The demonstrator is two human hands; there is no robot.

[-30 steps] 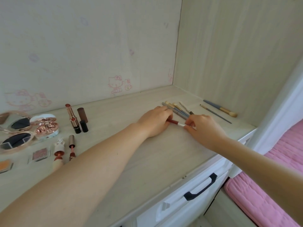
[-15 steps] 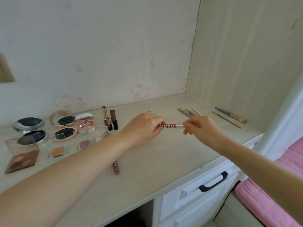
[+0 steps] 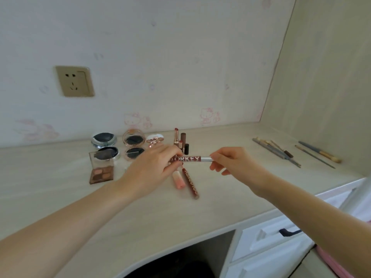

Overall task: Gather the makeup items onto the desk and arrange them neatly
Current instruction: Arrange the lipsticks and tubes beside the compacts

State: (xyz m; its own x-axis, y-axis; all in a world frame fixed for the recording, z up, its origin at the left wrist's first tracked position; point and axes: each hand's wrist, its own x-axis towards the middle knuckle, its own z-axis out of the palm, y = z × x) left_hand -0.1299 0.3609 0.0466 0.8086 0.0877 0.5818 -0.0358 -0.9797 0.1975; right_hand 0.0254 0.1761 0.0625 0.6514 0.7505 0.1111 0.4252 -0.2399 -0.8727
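Both hands pinch the lip liner (image 3: pixel 189 159) level above the desk (image 3: pixel 230 189), left hand (image 3: pixel 152 167) and right hand (image 3: pixel 232 163) at opposite ends, well back from its front edge.

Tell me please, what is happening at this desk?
A person is tidying makeup. Both hands hold one red lip gloss tube level above the desk: the left hand grips its red end, the right hand pinches the silver end. Compacts, an eyeshadow palette and lipsticks lie behind, brushes to the right.
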